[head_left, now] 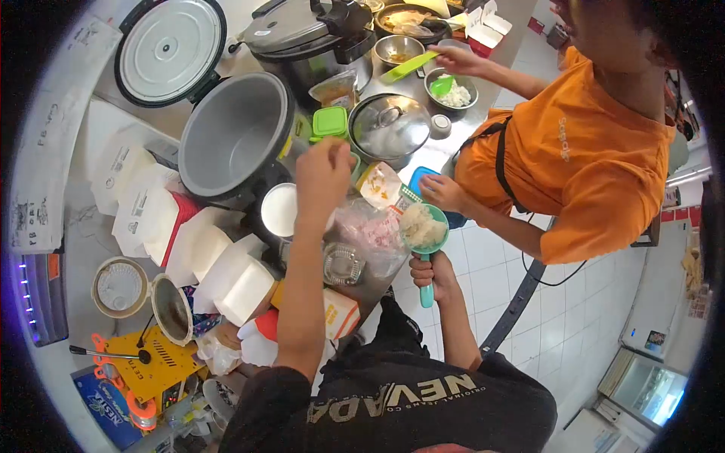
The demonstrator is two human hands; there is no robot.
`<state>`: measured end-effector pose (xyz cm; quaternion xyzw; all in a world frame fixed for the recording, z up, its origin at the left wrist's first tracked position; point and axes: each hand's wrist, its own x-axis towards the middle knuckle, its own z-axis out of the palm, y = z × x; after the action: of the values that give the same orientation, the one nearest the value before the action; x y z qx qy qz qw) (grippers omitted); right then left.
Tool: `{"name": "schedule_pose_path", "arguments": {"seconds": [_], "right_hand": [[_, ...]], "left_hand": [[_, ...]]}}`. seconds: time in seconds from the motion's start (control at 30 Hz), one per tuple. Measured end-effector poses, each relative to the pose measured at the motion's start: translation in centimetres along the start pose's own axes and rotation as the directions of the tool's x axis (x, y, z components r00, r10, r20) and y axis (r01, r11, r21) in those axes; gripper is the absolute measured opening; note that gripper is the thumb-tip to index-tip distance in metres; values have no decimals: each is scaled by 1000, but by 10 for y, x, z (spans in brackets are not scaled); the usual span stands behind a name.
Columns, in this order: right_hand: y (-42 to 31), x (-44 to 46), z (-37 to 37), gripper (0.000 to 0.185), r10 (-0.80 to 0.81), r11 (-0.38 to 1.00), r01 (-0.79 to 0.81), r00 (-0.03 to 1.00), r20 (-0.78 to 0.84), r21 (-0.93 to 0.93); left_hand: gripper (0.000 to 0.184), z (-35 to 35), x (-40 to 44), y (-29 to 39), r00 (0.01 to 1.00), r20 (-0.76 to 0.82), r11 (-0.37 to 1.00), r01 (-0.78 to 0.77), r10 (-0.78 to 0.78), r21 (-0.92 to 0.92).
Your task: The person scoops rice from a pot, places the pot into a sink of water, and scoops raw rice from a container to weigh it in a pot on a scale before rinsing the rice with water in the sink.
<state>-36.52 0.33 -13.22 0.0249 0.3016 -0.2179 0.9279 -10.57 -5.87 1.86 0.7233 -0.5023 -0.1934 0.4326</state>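
Observation:
My right hand [432, 273] is wrapped around the handle of a teal plastic scoop [427, 245]. A mound of cooked white rice [421, 225] fills the scoop's bowl. My left hand [325, 172] is raised over the table with its fingers curled together; whether something small is pinched in them is hidden. Near it are a green-lidded container [330, 121], a pot with a glass lid [390, 127] and a large open rice cooker [236, 132]. Between my hands lie an open paper food box [379, 185] with orange bits inside and a clear plastic bag [370, 230] of pinkish contents.
A person in an orange shirt [581, 151] stands across the table corner, one hand on a lime-green utensil [408, 68], the other by a blue lid [423, 180]. Open white boxes [200, 245] line the left. A rice bowl [462, 94] and a closed cooker [291, 30] stand farther back.

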Motion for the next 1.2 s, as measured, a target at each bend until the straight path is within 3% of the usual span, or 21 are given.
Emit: {"name": "schedule_pose_path", "arguments": {"seconds": [0.17,0.27,0.33,0.4,0.43,0.53,0.57,0.6,0.67,0.73,0.77,0.8,0.83,0.87,0.93,1.03,1.07,1.13,1.2], "right_hand": [[-24,18,-9,31,-59,998,59,998,-3,27],[-38,29,-10,30,-104,991,101,994,31,89],[-50,36,-6,28,-162,978,149,984,78,144],[-61,41,-1,31,-231,969,230,973,0,89],[-67,45,2,33,-267,961,269,963,-41,62],[-93,63,10,41,-359,933,357,923,-135,-42],[-103,69,18,42,-439,898,425,881,-175,-114],[-111,73,29,42,-516,855,485,831,-206,-184],[-124,86,46,42,-681,726,594,692,-240,-347],[-138,104,61,42,-835,535,655,506,-215,-534],[-149,140,43,43,-982,157,522,170,-78,-838],[-160,175,26,45,-975,-212,200,-116,191,-957],[-154,194,39,49,-852,-466,86,-310,421,-880],[-153,205,47,47,-980,-191,-153,79,181,-970],[-153,210,66,43,-989,50,-124,132,-66,-991],[-160,200,59,44,-998,2,78,-59,-7,-997],[-160,199,40,45,-937,-278,144,-258,235,-950],[-162,178,15,46,-885,-355,64,-343,313,-933],[-150,155,-13,48,-997,-27,385,-83,-5,-922]], "left_hand": [[23,118,112,-89,993,-52,952,-87,107,292],[23,173,142,-120,929,72,821,-355,363,448],[30,188,152,-128,949,172,823,-313,263,473],[33,197,169,-144,941,255,802,-327,224,500],[34,214,190,-184,880,332,717,-471,340,514],[33,182,176,-133,881,347,776,-455,321,436],[36,176,177,-123,921,264,841,-375,288,390],[38,168,182,-121,908,252,813,-413,334,411],[41,156,200,-115,870,240,744,-493,431,451],[45,136,210,-96,941,102,854,-335,322,399],[46,125,215,-84,965,34,897,-253,259,362],[48,115,221,-76,971,20,903,-229,239,363],[49,107,224,-70,977,8,909,-203,215,364],[50,101,221,-65,982,2,915,-175,186,363],[52,98,219,-61,986,43,928,-167,162,334],[50,113,211,-72,981,45,920,-194,190,342],[43,120,199,-74,974,153,896,-214,167,390],[32,130,196,-69,936,322,834,-291,145,470],[32,164,199,-104,880,413,768,-427,234,477]]}}
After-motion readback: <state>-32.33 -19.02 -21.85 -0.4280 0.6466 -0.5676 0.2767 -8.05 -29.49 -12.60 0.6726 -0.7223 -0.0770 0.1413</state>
